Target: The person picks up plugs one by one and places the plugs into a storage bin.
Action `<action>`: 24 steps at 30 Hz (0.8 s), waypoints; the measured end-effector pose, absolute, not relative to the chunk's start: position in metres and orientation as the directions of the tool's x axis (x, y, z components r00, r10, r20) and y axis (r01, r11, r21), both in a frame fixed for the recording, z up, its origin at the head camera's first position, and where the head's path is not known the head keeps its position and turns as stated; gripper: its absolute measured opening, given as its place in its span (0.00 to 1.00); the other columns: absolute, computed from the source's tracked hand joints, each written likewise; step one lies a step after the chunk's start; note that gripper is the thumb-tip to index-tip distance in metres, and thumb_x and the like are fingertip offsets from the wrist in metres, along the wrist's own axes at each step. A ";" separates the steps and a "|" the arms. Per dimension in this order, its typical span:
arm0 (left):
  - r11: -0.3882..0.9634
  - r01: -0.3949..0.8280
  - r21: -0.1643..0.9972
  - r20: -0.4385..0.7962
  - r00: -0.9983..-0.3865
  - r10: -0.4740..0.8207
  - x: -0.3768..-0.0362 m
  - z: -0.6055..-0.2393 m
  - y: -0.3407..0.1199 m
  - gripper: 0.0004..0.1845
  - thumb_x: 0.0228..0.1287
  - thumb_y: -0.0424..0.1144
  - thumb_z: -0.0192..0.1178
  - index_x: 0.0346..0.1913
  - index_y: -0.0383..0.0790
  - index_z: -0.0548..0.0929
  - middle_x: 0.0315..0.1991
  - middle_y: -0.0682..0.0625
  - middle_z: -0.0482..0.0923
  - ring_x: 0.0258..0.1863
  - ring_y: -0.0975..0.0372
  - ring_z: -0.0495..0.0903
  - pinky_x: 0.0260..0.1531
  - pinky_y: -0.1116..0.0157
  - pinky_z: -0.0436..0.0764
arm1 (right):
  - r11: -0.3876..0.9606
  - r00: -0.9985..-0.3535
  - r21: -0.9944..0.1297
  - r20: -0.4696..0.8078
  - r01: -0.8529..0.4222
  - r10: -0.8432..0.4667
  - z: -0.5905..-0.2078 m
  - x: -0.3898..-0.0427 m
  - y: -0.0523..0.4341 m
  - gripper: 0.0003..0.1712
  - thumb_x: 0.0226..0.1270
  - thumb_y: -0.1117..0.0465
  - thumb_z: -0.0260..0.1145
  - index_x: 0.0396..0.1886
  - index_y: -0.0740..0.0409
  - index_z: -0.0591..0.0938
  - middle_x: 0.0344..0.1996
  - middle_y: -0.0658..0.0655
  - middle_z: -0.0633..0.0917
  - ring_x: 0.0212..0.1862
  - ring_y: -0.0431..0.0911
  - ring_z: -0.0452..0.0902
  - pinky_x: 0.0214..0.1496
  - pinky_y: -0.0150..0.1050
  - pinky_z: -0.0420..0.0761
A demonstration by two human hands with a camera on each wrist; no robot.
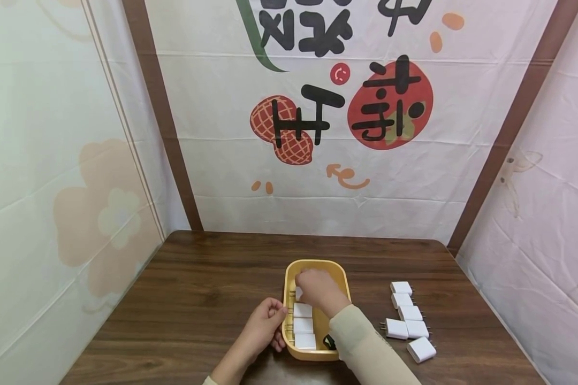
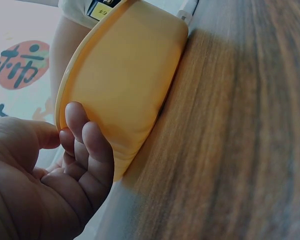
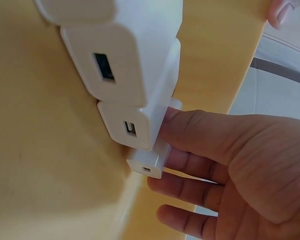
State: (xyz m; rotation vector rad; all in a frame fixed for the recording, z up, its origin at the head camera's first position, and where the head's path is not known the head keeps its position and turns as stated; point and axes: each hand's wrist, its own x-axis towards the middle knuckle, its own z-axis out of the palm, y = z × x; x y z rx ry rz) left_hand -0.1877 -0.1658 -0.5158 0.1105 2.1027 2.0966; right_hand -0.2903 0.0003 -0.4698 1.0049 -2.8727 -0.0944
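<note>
A yellow oblong tray [image 1: 318,354] rests on the table, holding a column of white plug chargers [image 1: 303,325] along its left wall, prongs toward that wall. My left hand [image 1: 260,326] pinches the tray's left rim between thumb and fingers; the left wrist view shows the tray's outer wall [image 2: 130,60] beside the curled fingers. Inside the tray's far part, my right hand [image 1: 320,291] pinches a white charger [image 3: 145,162] at the end of the column. In the head view the hand covers most of that charger [image 1: 298,292].
Right of the tray, several loose white chargers [image 1: 409,313] lie on the brown wooden table [image 1: 212,283], prongs pointing different ways. A small black object [image 1: 328,342] shows by the right sleeve. Printed cloth [image 1: 221,160] hangs behind and at both sides.
</note>
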 end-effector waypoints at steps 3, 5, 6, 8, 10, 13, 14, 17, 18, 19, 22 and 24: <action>0.012 -0.067 0.998 -0.068 -0.983 0.170 -0.188 -0.515 -0.166 0.13 0.80 0.39 0.52 0.53 0.30 0.68 0.26 0.45 0.77 0.14 0.63 0.78 0.14 0.67 0.80 | 0.778 -0.775 0.091 0.071 -0.622 -0.628 -0.468 -0.290 0.000 0.14 0.56 0.53 0.82 0.39 0.51 0.88 0.30 0.46 0.80 0.31 0.38 0.75 0.33 0.35 0.79; 0.013 -0.066 0.998 -0.068 -0.983 0.170 -0.188 -0.515 -0.166 0.13 0.80 0.39 0.52 0.53 0.30 0.68 0.26 0.45 0.77 0.14 0.63 0.78 0.14 0.67 0.80 | 0.775 -0.772 0.098 0.075 -0.625 -0.632 -0.467 -0.290 0.000 0.14 0.56 0.53 0.82 0.38 0.50 0.88 0.30 0.46 0.80 0.31 0.38 0.75 0.34 0.35 0.80; 0.013 -0.068 0.998 -0.069 -0.983 0.169 -0.189 -0.515 -0.166 0.13 0.80 0.39 0.52 0.53 0.30 0.68 0.26 0.45 0.77 0.14 0.63 0.78 0.14 0.67 0.80 | 0.774 -0.771 0.099 0.075 -0.625 -0.632 -0.467 -0.290 0.000 0.14 0.56 0.53 0.82 0.37 0.50 0.87 0.30 0.46 0.80 0.31 0.38 0.75 0.33 0.35 0.80; 0.013 -0.068 0.998 -0.069 -0.983 0.169 -0.189 -0.515 -0.166 0.13 0.80 0.38 0.52 0.53 0.30 0.68 0.26 0.45 0.77 0.14 0.62 0.78 0.14 0.67 0.80 | 0.773 -0.770 0.103 0.077 -0.626 -0.634 -0.468 -0.290 0.000 0.14 0.55 0.52 0.82 0.37 0.50 0.87 0.30 0.46 0.80 0.31 0.39 0.75 0.33 0.36 0.80; 0.012 -0.068 0.998 -0.069 -0.983 0.171 -0.189 -0.515 -0.166 0.13 0.80 0.38 0.52 0.53 0.30 0.68 0.26 0.45 0.77 0.14 0.62 0.78 0.14 0.67 0.80 | 0.773 -0.770 0.103 0.075 -0.626 -0.633 -0.468 -0.290 0.000 0.14 0.55 0.52 0.82 0.37 0.50 0.87 0.30 0.46 0.80 0.31 0.38 0.75 0.33 0.36 0.80; 0.012 -0.067 0.998 -0.068 -0.983 0.171 -0.189 -0.515 -0.166 0.12 0.80 0.38 0.52 0.53 0.30 0.68 0.26 0.44 0.77 0.14 0.62 0.78 0.14 0.67 0.80 | 0.775 -0.773 0.101 0.069 -0.624 -0.631 -0.469 -0.290 0.000 0.14 0.56 0.52 0.82 0.37 0.50 0.87 0.30 0.46 0.80 0.31 0.38 0.75 0.33 0.36 0.80; 0.012 -0.067 0.998 -0.068 -0.983 0.172 -0.189 -0.515 -0.166 0.12 0.80 0.38 0.52 0.52 0.30 0.68 0.26 0.44 0.77 0.14 0.62 0.78 0.14 0.67 0.80 | 0.774 -0.772 0.100 0.067 -0.625 -0.632 -0.469 -0.290 -0.001 0.14 0.56 0.52 0.82 0.37 0.50 0.88 0.30 0.46 0.80 0.31 0.38 0.75 0.33 0.36 0.80; 0.011 -0.067 0.998 -0.068 -0.983 0.173 -0.188 -0.515 -0.166 0.12 0.80 0.38 0.52 0.52 0.30 0.68 0.26 0.45 0.77 0.14 0.62 0.78 0.14 0.67 0.80 | 0.772 -0.770 0.096 0.061 -0.629 -0.635 -0.469 -0.290 -0.001 0.14 0.56 0.52 0.81 0.38 0.50 0.88 0.30 0.46 0.80 0.31 0.38 0.74 0.33 0.36 0.80; 0.010 -0.067 0.998 -0.068 -0.982 0.174 -0.188 -0.515 -0.166 0.12 0.80 0.38 0.52 0.52 0.30 0.68 0.26 0.45 0.77 0.14 0.63 0.78 0.14 0.67 0.80 | 0.771 -0.770 0.092 0.060 -0.630 -0.636 -0.469 -0.290 -0.001 0.14 0.56 0.52 0.81 0.38 0.50 0.88 0.30 0.46 0.80 0.30 0.38 0.74 0.33 0.36 0.79; 0.009 -0.068 0.998 -0.069 -0.982 0.175 -0.188 -0.515 -0.166 0.12 0.80 0.38 0.52 0.52 0.30 0.68 0.26 0.45 0.77 0.14 0.63 0.78 0.14 0.67 0.80 | 0.771 -0.770 0.089 0.060 -0.630 -0.636 -0.469 -0.289 -0.001 0.14 0.56 0.52 0.81 0.38 0.50 0.88 0.30 0.46 0.79 0.30 0.38 0.74 0.33 0.36 0.79; 0.007 -0.068 0.998 -0.068 -0.982 0.175 -0.188 -0.516 -0.166 0.12 0.80 0.38 0.51 0.52 0.30 0.68 0.26 0.45 0.76 0.14 0.63 0.78 0.14 0.67 0.80 | 0.774 -0.772 0.078 0.056 -0.629 -0.633 -0.469 -0.289 -0.001 0.13 0.56 0.53 0.81 0.38 0.50 0.88 0.30 0.45 0.79 0.30 0.38 0.72 0.32 0.36 0.78; 0.006 -0.067 0.998 -0.067 -0.982 0.175 -0.188 -0.516 -0.166 0.12 0.80 0.38 0.51 0.52 0.29 0.68 0.26 0.45 0.76 0.14 0.63 0.78 0.14 0.67 0.80 | 0.776 -0.774 0.073 0.054 -0.627 -0.631 -0.469 -0.289 -0.001 0.13 0.56 0.53 0.81 0.38 0.50 0.88 0.30 0.45 0.79 0.29 0.38 0.72 0.32 0.36 0.78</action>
